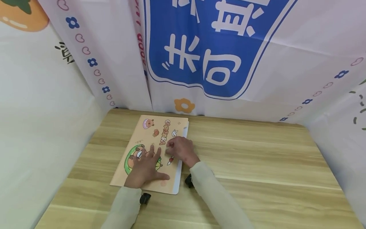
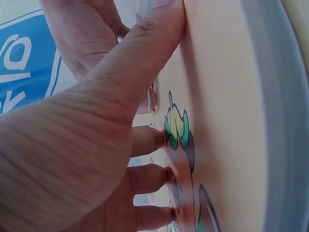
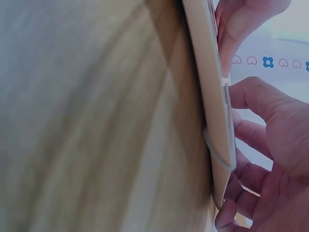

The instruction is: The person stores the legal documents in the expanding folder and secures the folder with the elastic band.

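Observation:
A tan folder (image 1: 152,127) with capybara cartoons and the word CAPYBARA lies closed on the wooden table. My left hand (image 1: 145,168) rests on its cover with fingers spread and thumb out to the side. Over the cover's right part, my right hand (image 1: 181,149) has curled fingers. In the right wrist view a thin pale elastic cord (image 3: 216,151) wraps around the folder's edge, and the right hand (image 3: 285,140) pinches it at the cover. The fingertips are partly hidden in the head view.
The wooden table (image 1: 251,159) stretches to the right of the folder. White printed cloth (image 1: 120,38) hangs behind and on both sides. Black wrist-worn pieces (image 1: 145,198) sit by the sleeves.

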`<state>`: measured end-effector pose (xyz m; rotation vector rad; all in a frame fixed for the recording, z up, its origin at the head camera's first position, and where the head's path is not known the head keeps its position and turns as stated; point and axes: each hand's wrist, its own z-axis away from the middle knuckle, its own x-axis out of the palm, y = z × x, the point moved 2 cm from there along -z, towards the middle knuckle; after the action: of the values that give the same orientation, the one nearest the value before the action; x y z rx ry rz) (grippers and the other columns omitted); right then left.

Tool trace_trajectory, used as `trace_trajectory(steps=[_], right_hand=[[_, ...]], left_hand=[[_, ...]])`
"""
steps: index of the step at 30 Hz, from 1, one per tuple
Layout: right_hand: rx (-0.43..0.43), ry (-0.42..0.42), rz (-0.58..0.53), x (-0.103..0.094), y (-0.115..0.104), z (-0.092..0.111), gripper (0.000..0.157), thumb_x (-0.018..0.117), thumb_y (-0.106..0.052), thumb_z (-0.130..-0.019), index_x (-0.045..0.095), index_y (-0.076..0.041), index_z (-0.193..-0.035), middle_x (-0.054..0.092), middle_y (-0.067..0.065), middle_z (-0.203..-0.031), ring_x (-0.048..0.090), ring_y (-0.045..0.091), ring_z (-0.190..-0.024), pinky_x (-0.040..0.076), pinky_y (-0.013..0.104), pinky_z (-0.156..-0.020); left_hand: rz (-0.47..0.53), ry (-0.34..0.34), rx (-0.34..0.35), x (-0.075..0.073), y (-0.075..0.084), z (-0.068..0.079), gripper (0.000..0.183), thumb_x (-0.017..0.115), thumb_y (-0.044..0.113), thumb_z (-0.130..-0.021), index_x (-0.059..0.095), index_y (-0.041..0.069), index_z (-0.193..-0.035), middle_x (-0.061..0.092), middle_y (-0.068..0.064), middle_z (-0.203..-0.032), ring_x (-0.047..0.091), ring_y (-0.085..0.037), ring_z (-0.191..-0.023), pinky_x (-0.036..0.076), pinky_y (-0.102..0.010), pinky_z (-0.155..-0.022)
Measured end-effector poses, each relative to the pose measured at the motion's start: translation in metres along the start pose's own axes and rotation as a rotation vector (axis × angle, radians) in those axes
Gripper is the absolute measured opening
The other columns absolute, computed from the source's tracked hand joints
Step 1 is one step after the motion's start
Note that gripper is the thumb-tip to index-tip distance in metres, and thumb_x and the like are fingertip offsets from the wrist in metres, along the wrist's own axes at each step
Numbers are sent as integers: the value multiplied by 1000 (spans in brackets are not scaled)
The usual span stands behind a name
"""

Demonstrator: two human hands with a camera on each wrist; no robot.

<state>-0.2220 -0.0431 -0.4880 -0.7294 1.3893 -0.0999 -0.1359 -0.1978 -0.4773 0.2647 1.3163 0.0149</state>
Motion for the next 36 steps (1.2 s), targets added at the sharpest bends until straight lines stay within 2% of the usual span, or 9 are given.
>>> trace_trajectory(steps=[3, 9, 20, 26, 27, 36], right_hand=[[-6, 3, -10, -1, 0, 1, 4, 80, -26, -82, 77, -24, -85, 60, -15, -75, 56, 10, -74, 45, 38, -72], [4, 6, -2, -3, -1, 0, 8, 79, -27, -85, 75, -23, -90, 61, -12, -77, 57, 11, -75, 46, 39, -74], [52, -67, -68, -4, 9, 2, 19, 79, -28, -87, 73, -17, -102, 64, -6, -89, 59, 12, -81, 49, 31, -72], [64, -72, -90, -9, 14, 9, 19, 77, -24, -90, 72, -15, -105, 68, -3, -94, 61, 13, -83, 51, 33, -74], [64, -74, -96, -10, 15, 10, 18, 76, -23, -91, 72, -15, -106, 68, -3, -95, 62, 13, -84, 51, 33, -74], [42, -94, -128, -25, 22, 26, 24, 76, -23, -94, 71, -12, -114, 66, -2, -91, 59, 14, -76, 50, 33, -69]], left_hand=[[-3, 0, -3, -1, 1, 0, 120, 82, 73, -67, 39, 6, -157, 28, -31, -160, 22, -62, -142, 20, -83, -101], [-32, 27, -5, -1, 1, -2, 121, 81, 75, -66, 41, 6, -157, 31, -30, -159, 28, -60, -141, 23, -83, -99], [-20, 11, 0, -1, 4, -6, 121, 81, 75, -66, 41, 6, -156, 30, -29, -160, 27, -60, -142, 21, -84, -100], [11, 2, 15, -1, 9, -7, 121, 81, 74, -66, 40, 5, -157, 28, -30, -160, 24, -59, -143, 17, -84, -101], [7, 19, 26, 2, 7, -7, 123, 79, 77, -66, 39, 5, -157, 28, -30, -160, 25, -60, -142, 18, -84, -101], [-48, 25, 31, -2, 5, 0, 120, 78, 75, -70, 37, 4, -158, 27, -32, -160, 25, -62, -142, 21, -85, -98]])
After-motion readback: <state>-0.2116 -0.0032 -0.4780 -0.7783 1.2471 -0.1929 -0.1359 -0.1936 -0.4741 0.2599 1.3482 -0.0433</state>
